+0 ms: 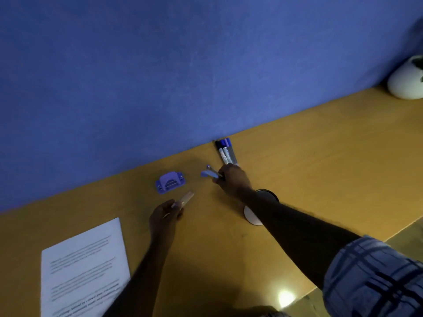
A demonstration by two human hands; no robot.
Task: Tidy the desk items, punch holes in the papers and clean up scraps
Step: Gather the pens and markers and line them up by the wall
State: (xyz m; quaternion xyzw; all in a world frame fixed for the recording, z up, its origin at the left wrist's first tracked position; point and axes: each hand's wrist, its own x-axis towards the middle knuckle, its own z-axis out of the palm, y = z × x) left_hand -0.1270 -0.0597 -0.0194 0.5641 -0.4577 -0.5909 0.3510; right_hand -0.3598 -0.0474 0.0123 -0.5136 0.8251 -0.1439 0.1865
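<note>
A purple hole punch (169, 181) stands on the wooden desk (320, 156) near the blue partition. My left hand (165, 218) pinches a short pale ruler-like strip (185, 198) that points toward the punch. My right hand (233, 180) reaches far forward and grips a small bluish item (208, 173), possibly scissors or a clip; its shape is blurred. Three markers (225, 151) lie side by side just beyond that hand, their caps against the partition. A printed paper stack (84, 268) lies at the desk's lower left.
A round cable grommet (253, 217) sits partly under my right forearm. A white round pot (406, 80) stands at the far right by the blue partition (160, 76). The desk's front edge runs along the lower right.
</note>
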